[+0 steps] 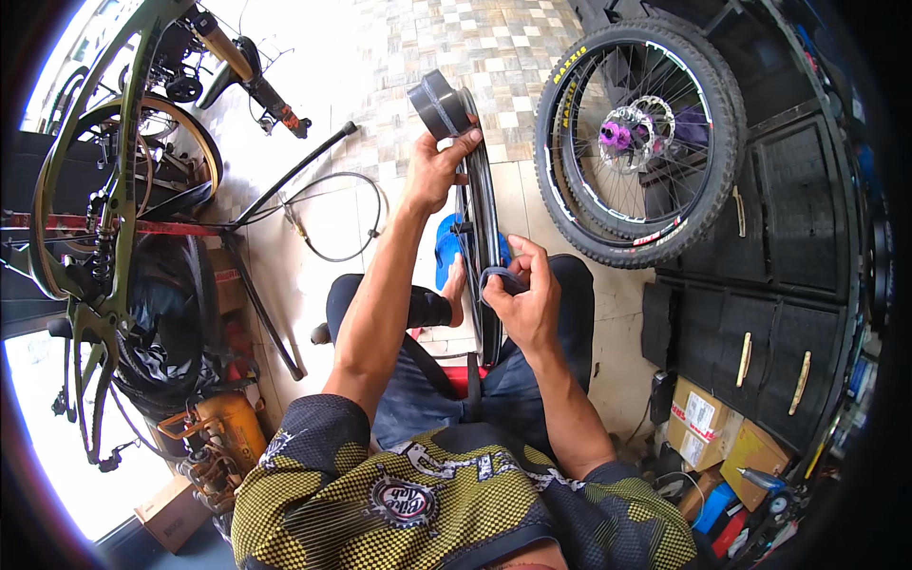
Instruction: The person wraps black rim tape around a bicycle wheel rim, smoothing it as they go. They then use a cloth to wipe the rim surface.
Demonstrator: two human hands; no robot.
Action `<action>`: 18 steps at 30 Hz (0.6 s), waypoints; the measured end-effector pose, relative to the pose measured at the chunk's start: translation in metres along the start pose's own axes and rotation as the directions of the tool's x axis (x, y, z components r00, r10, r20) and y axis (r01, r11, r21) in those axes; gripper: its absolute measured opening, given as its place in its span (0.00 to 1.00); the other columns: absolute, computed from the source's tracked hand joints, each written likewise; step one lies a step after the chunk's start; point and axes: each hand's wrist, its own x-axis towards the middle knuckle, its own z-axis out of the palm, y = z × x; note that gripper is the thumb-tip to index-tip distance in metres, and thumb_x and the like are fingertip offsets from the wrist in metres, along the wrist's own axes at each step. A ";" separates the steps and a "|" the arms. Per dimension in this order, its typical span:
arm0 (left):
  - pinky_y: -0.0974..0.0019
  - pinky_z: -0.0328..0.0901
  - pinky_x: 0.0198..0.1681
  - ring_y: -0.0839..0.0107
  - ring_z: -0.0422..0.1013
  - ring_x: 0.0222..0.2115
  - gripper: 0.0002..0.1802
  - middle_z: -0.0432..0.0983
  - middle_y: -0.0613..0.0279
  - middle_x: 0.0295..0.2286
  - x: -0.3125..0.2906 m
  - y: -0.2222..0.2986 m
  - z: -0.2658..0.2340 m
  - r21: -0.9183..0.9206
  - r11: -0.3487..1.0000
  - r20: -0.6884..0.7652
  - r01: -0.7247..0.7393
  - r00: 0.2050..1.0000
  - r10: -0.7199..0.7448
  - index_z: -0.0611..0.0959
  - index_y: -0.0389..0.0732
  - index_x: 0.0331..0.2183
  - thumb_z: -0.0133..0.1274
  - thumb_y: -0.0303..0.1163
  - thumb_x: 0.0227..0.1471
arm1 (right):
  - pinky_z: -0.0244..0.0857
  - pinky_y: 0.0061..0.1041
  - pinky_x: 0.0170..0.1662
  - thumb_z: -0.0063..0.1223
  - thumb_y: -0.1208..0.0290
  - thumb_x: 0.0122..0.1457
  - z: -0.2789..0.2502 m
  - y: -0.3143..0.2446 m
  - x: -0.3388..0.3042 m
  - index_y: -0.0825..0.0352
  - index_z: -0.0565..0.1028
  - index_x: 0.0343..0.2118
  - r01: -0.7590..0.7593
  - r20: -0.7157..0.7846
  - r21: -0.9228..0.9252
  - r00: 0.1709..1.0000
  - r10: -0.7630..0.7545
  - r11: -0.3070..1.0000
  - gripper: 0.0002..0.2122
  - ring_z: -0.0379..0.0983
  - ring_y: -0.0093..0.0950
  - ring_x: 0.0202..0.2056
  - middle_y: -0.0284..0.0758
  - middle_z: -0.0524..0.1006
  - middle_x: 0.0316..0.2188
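A bare bicycle wheel point(487, 209) with a black rim and no tyre stands edge-on between my knees. My left hand point(439, 171) is closed at the far part of its rim, thumb along the top. Right above that hand, against the rim, is a wide dark grey roll of tape point(438, 104); whether the fingers also hold the roll is hidden. Nearer to me, my right hand point(530, 296) pinches a looped dark grey strip point(503, 279) between thumb and fingers, beside the rim. Part of the strip is covered by the fingers.
Two tyred wheels point(635, 142) lean together at the right, by black cabinets point(784, 313). At the left stands a green bicycle frame point(123, 190), with a black stand leg point(271, 318) and a looped cable point(375, 231) on the tiled floor. Cardboard boxes point(698, 423) stand lower right.
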 end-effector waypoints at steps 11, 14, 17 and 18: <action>0.66 0.74 0.27 0.79 0.77 0.35 0.16 0.82 0.71 0.37 -0.025 0.000 0.005 -0.043 0.999 0.047 0.010 0.999 -0.008 0.84 0.50 0.48 0.67 0.37 0.59 | 0.70 0.33 0.31 0.65 0.79 0.50 0.007 -0.011 0.042 0.66 0.68 0.53 -0.011 0.019 -0.015 1.000 0.011 1.000 0.26 0.73 0.30 0.23 0.35 0.72 0.22; 0.64 0.75 0.28 0.78 0.77 0.36 0.16 0.82 0.71 0.38 -0.023 0.000 0.006 -0.017 0.999 0.044 0.029 0.999 -0.028 0.84 0.50 0.48 0.67 0.37 0.59 | 0.71 0.36 0.32 0.65 0.77 0.50 0.007 -0.010 0.055 0.64 0.67 0.54 -0.027 0.053 -0.030 0.998 0.029 0.999 0.27 0.75 0.33 0.24 0.37 0.73 0.22; 0.65 0.74 0.28 0.77 0.77 0.36 0.16 0.82 0.71 0.38 -0.023 -0.002 0.009 -0.046 0.999 0.059 0.013 0.998 -0.010 0.85 0.51 0.48 0.68 0.37 0.58 | 0.71 0.38 0.32 0.65 0.73 0.50 0.006 -0.008 0.068 0.64 0.66 0.54 -0.041 0.058 -0.053 0.997 0.044 0.998 0.27 0.76 0.36 0.24 0.38 0.75 0.22; 0.65 0.75 0.28 0.77 0.77 0.36 0.16 0.82 0.71 0.38 -0.023 -0.003 0.010 -0.044 0.999 0.061 0.008 0.998 -0.005 0.85 0.51 0.48 0.68 0.37 0.58 | 0.71 0.38 0.32 0.65 0.73 0.50 0.006 -0.008 0.074 0.64 0.66 0.54 -0.039 0.059 -0.054 0.997 0.042 0.998 0.27 0.76 0.37 0.24 0.38 0.75 0.22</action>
